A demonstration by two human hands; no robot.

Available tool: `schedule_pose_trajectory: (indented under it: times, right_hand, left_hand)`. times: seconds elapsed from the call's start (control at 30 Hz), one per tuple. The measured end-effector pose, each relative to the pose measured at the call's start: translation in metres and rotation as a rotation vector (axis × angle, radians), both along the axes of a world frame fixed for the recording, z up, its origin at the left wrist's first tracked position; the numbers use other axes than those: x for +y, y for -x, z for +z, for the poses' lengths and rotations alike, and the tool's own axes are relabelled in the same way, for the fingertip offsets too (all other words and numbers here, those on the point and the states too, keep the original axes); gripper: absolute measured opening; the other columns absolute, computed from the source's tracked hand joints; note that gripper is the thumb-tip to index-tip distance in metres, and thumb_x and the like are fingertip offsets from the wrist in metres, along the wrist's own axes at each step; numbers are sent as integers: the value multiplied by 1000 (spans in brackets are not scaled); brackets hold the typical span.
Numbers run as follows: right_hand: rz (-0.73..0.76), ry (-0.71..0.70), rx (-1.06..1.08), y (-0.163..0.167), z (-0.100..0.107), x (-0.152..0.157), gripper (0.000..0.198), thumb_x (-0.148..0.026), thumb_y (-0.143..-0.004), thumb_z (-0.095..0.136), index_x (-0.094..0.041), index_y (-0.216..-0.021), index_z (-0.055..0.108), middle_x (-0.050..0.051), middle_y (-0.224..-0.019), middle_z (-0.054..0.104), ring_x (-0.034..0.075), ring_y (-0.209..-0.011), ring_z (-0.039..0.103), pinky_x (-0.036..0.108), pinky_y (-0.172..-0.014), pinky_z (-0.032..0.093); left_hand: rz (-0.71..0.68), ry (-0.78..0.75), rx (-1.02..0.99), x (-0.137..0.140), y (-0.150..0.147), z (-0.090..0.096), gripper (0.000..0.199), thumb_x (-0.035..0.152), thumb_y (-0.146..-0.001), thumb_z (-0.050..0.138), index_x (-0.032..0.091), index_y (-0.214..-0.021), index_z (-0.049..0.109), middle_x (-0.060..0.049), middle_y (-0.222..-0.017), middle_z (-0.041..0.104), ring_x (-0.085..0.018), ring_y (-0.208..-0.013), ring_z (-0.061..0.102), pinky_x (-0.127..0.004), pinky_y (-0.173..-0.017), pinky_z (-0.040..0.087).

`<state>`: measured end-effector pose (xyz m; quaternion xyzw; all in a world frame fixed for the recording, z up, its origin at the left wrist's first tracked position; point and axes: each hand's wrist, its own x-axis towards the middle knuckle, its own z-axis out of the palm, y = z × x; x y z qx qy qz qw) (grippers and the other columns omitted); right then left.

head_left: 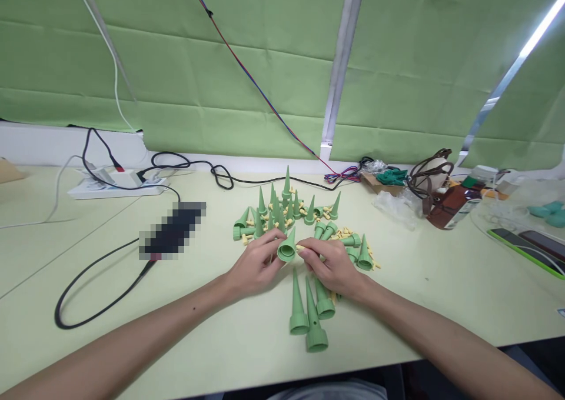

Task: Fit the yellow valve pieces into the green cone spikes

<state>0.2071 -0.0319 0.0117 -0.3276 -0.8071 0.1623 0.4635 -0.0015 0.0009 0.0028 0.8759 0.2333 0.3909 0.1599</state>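
A green plastic watering spike [286,250], hollow socket toward me, is gripped in the fingers of my left hand [255,266]. My right hand [334,268] pinches a small yellow plug [301,247] against or close beside the spike's side; whether it has entered the spike I cannot tell. Behind my hands several green spikes [286,185] stand or lie among scattered yellow plugs [245,240]. More green spikes [364,255] rest to the right of my right hand, beside a heap of yellow plugs [344,233]. Nearer to me lie loose spikes [316,335], one showing a side hole.
On the left are a power strip [117,184], a looped black cable [57,306] and a pixelated dark object [172,232]. A reddish-brown bottle [454,206], clear plastic bags [397,207] and a green-edged phone [525,252] are on the right. The table's front edge [247,382] runs below my arms.
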Motion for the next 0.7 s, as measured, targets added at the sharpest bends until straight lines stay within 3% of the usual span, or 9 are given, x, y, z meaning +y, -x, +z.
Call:
schedule_pose_trajectory:
  times: [0.17,0.47,0.7]
  right_hand:
    - [4,-29,3,0,-1,1,30,-31,-104,45,-16,-91,67,-1,-60,56,11,-52,48,22,-54,38]
    - [45,-57,-42,0,-2,3,30,-32,-102,50,-18,-81,66,1,-65,61,12,-57,51,22,-57,40]
    - [59,-18,-60,-2,-1,3,28,-31,-103,48,-17,-86,65,0,-65,59,12,-57,50,22,-58,38]
  left_hand:
    - [-120,43,-62,1,3,4,34,18,-103,30,16,-77,52,-7,-88,55,-15,-77,51,-27,-70,41]
    - [-23,217,-59,2,4,4,46,31,-107,19,18,-70,43,-1,-68,46,-14,-61,43,-27,-62,36]
    - [-125,133,-49,4,6,2,46,30,-107,23,17,-69,44,-3,-73,49,-14,-66,46,-28,-64,38]
